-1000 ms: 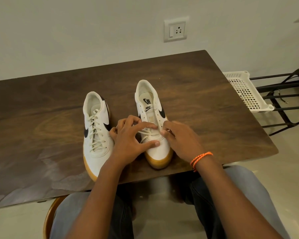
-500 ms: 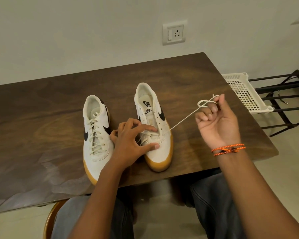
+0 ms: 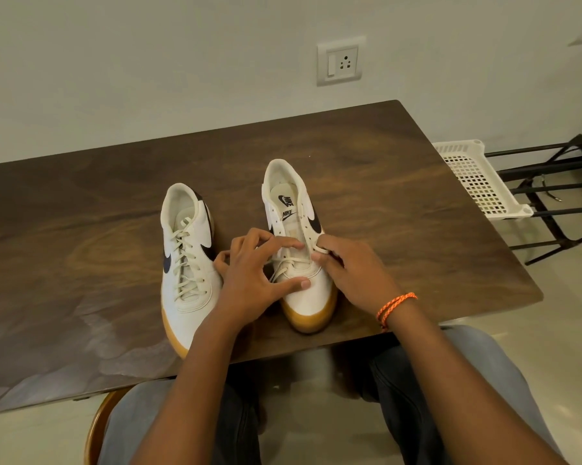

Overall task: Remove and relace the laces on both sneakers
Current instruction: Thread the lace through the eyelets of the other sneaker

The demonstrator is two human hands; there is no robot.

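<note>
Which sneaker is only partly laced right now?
The right-hand sneaker under both hands: lace crosses only its toe-end eyelets, upper ones bare. The left-hand sneaker is laced nearly to its top.
</note>
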